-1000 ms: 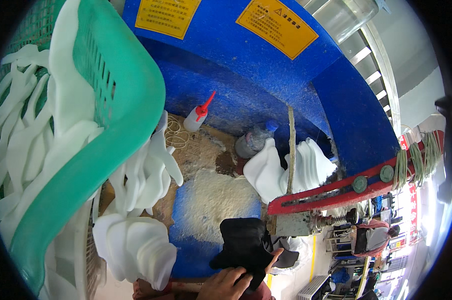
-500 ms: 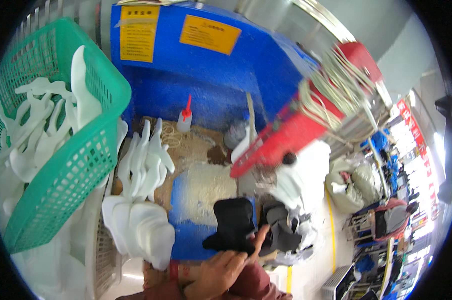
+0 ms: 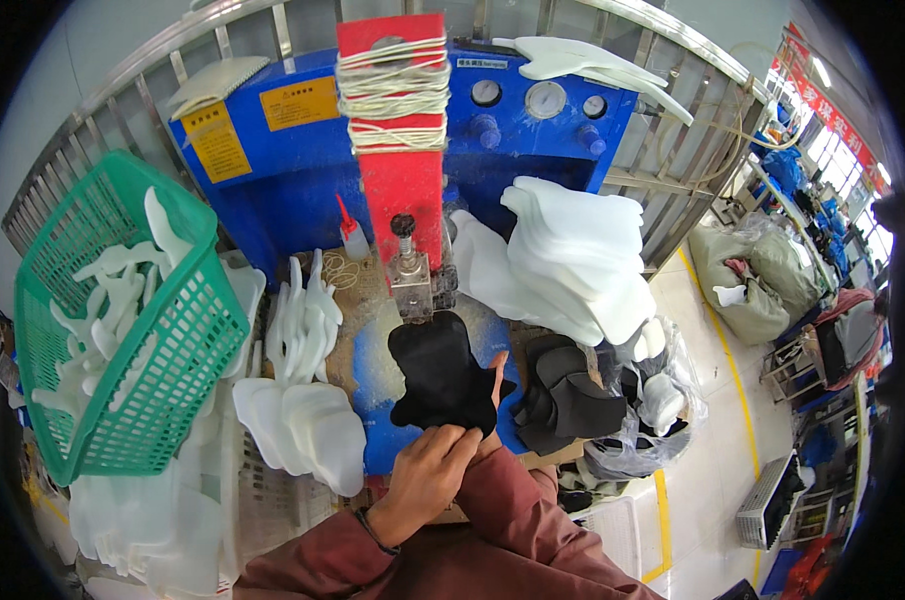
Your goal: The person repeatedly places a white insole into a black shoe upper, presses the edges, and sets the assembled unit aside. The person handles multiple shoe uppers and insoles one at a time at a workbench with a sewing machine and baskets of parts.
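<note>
A black, soft-looking shaped piece (image 3: 441,375) lies over the blue work surface (image 3: 380,455), its far edge just below the metal head (image 3: 413,290) of a red machine arm (image 3: 403,185). My left hand (image 3: 428,482) is closed on its near edge, fingers bent over it. My right hand (image 3: 499,385) is mostly hidden under the piece, with one finger showing along its right side; it appears to hold the piece from below. Pale dust covers part of the blue surface. Whether the metal head touches the piece cannot be made out.
White shaped pieces (image 3: 318,430) are stacked at left, beside a green basket (image 3: 173,385) of more. Black pieces (image 3: 573,395) lie at right, with a white stack (image 3: 573,260) behind. A red-tipped bottle (image 3: 353,238) stands at the back, near the blue machine body (image 3: 293,190).
My view has swung to the right and taken in more of the bench. The red arm now stands straight ahead, and the black piece is close below its metal head, still held.
</note>
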Action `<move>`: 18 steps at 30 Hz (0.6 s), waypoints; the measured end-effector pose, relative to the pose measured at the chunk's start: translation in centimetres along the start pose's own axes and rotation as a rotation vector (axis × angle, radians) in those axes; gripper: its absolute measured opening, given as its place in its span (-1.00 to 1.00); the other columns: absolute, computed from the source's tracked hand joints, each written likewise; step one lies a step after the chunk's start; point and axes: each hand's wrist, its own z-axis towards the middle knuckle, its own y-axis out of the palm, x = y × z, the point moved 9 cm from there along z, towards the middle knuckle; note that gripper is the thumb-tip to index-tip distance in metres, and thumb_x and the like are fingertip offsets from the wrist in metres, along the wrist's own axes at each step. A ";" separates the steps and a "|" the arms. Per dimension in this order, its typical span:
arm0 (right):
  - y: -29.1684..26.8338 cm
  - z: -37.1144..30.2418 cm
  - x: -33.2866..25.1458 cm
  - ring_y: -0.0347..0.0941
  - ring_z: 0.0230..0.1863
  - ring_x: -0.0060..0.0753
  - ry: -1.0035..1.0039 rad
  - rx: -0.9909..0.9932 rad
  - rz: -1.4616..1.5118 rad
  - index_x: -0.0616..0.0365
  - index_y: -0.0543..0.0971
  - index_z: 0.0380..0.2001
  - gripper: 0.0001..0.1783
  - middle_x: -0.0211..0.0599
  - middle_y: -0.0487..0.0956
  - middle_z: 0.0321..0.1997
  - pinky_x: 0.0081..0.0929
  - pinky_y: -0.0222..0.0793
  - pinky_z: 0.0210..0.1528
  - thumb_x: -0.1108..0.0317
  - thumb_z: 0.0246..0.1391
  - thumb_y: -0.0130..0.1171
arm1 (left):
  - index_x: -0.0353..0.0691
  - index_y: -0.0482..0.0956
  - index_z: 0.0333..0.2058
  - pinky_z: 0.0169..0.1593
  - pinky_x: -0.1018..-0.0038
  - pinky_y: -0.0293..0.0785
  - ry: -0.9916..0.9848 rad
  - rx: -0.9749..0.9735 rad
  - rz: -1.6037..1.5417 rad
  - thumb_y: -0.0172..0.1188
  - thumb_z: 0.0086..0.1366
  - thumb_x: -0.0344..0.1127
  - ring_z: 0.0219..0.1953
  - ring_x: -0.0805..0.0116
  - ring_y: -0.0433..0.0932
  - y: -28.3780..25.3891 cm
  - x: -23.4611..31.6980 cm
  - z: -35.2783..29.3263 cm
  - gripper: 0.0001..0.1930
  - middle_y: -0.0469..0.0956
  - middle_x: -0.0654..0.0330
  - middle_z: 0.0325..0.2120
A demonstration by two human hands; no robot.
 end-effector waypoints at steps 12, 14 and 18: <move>2.4 6.9 -2.5 0.47 0.20 -0.06 -0.090 -0.118 -0.052 -0.06 0.38 0.42 -0.08 -0.18 0.57 0.19 -0.12 0.38 0.32 -0.52 0.30 -0.12 | -0.27 0.63 0.04 -0.23 0.44 0.62 0.041 0.035 0.141 0.23 0.23 -0.43 -0.25 0.28 0.59 0.0 -3.0 3.8 -0.62 0.51 0.24 -0.23; 1.2 6.9 -2.9 0.49 0.18 -0.06 -0.100 0.040 -0.121 0.00 0.39 0.40 -0.05 -0.15 0.58 0.20 -0.10 0.39 0.31 -0.54 0.28 -0.11 | -0.30 0.64 0.02 -0.24 0.39 0.62 0.023 0.046 0.105 0.24 0.19 -0.49 -0.25 0.21 0.63 0.1 -3.1 4.0 -0.62 0.55 0.20 -0.25; 0.6 5.5 -2.6 0.50 0.17 -0.06 -0.093 0.199 -0.159 0.04 0.40 0.39 -0.03 -0.14 0.58 0.21 -0.09 0.40 0.30 -0.55 0.27 -0.11 | -0.29 0.64 0.02 -0.25 0.37 0.62 0.004 -0.004 0.091 0.24 0.19 -0.49 -0.27 0.19 0.63 1.2 -3.3 4.2 -0.62 0.56 0.19 -0.25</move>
